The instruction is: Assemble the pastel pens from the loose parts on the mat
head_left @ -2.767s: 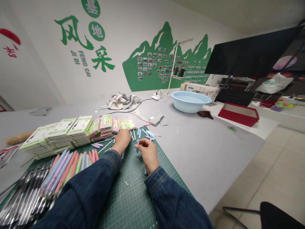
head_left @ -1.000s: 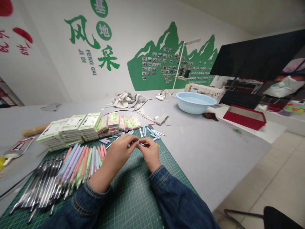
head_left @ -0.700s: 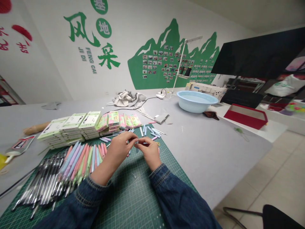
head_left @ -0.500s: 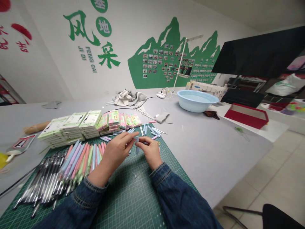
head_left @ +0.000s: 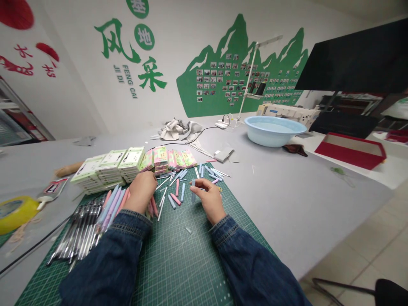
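Observation:
Between the thumb and fingers of my right hand [head_left: 208, 199] is a light blue pen barrel [head_left: 193, 193], held roughly upright above the cutting mat. My left hand [head_left: 142, 190] is curled closed, back of the hand up, over the colored pens just in front of the boxes; its fingertips and anything in them are hidden. Pink, purple and blue pens [head_left: 111, 208] lie in a row to its left, partly covered by the sleeve. Loose pink barrels [head_left: 175, 199], blue barrels [head_left: 182, 192] and thin white refills [head_left: 162, 206] are scattered on the mat between my hands.
The green cutting mat [head_left: 178, 263] lies on a grey table. Stacked pen boxes [head_left: 130, 163] stand behind it. Clear black-tipped pens [head_left: 78, 229], a glue tube [head_left: 53, 190] and yellow tape [head_left: 19, 212] are at left. A blue basin [head_left: 270, 134] and red box [head_left: 350, 151] stand at right.
My left hand has left the blue barrel and moved left to the pens by the boxes. My right hand still holds the barrel. The view has shifted slightly left.

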The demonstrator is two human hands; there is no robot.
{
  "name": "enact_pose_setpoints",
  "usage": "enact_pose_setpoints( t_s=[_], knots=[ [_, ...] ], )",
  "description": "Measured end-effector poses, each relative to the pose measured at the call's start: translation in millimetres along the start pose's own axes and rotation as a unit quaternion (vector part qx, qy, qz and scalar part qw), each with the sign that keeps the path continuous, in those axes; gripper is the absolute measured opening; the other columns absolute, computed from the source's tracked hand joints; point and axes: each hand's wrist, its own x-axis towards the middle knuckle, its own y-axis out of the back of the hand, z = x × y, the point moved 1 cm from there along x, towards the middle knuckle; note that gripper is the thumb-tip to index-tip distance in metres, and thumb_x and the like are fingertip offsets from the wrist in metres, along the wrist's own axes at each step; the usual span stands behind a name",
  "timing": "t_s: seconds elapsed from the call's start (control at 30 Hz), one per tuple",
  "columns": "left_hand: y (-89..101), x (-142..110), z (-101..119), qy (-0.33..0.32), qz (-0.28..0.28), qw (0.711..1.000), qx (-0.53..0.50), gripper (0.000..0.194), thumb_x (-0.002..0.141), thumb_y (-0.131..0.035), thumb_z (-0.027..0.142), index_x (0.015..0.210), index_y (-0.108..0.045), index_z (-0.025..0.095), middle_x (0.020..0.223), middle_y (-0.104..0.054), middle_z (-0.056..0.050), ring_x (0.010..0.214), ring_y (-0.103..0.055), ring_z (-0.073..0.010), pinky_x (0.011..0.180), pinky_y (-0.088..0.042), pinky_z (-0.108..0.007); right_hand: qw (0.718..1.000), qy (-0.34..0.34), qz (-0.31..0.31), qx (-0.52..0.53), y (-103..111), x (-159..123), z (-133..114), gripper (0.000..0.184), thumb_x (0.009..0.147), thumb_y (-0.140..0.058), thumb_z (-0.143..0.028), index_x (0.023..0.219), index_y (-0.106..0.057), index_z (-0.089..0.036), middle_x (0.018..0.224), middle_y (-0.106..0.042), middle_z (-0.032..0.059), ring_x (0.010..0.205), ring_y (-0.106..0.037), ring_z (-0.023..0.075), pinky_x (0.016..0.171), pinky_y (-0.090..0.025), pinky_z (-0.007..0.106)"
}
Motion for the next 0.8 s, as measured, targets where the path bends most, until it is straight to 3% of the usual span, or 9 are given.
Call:
enact_pose_setpoints(
  t_s=[0.2,0.33,0.5,0.67,0.8],
  knots=[
    [-22.7,7,14,0.036,-0.012,0.999,0.012,0.030,0.076,-0.046,0.012,0.092,-0.071,0.009,0.099,-0.068,-0.026,0.093,-0.065,-0.0351,0.069,-0.050,-0.040,1.000,-0.001,0.003,-0.009,0,2,6,0.015,0.068,-0.069,-0.028,0.079,-0.069,-0.019,0.078,-0.068,0.0024,0.076,-0.061,0.0186,0.075,-0.047,0.032],
    [-33.4,7,11,0.027,-0.020,0.999,0.009,0.028,0.077,-0.047,0.011,0.087,-0.072,0.008,0.095,-0.068,-0.027,0.092,-0.066,-0.0345,0.069,-0.050,-0.039,1.000,-0.002,0.001,-0.002,-1,2,9,0.015,0.068,-0.068,-0.028,0.079,-0.069,-0.019,0.078,-0.068,0.0023,0.076,-0.061,0.0183,0.074,-0.047,0.032],
    [-34.6,7,7,0.025,-0.019,1.000,0.001,0.021,0.077,-0.054,0.018,0.084,-0.072,0.009,0.087,-0.070,-0.024,0.092,-0.066,-0.0341,0.067,-0.049,-0.037,1.000,0.003,-0.001,-0.009,0,2,9,0.015,0.069,-0.067,-0.028,0.080,-0.069,-0.019,0.078,-0.068,0.0022,0.076,-0.060,0.0181,0.074,-0.047,0.031],
    [-31.7,10,4,0.031,-0.034,0.999,-0.002,0.019,0.078,-0.055,0.014,0.085,-0.071,0.007,0.096,-0.067,-0.027,0.095,-0.064,-0.0382,0.069,-0.049,-0.042,1.000,0.002,-0.001,-0.010,0,2,9,0.014,0.069,-0.067,-0.028,0.079,-0.069,-0.018,0.078,-0.068,0.0022,0.075,-0.060,0.0179,0.073,-0.046,0.031],
    [-35.4,9,2,0.034,-0.049,0.998,-0.009,0.027,0.085,-0.058,0.025,0.108,-0.062,0.011,0.110,-0.062,-0.015,0.100,-0.061,-0.0281,0.078,-0.050,-0.041,1.000,-0.001,0.000,-0.012,-1,2,8,0.015,0.069,-0.067,-0.029,0.080,-0.069,-0.019,0.078,-0.069,0.0024,0.076,-0.060,0.0183,0.073,-0.047,0.031]
  ],
)
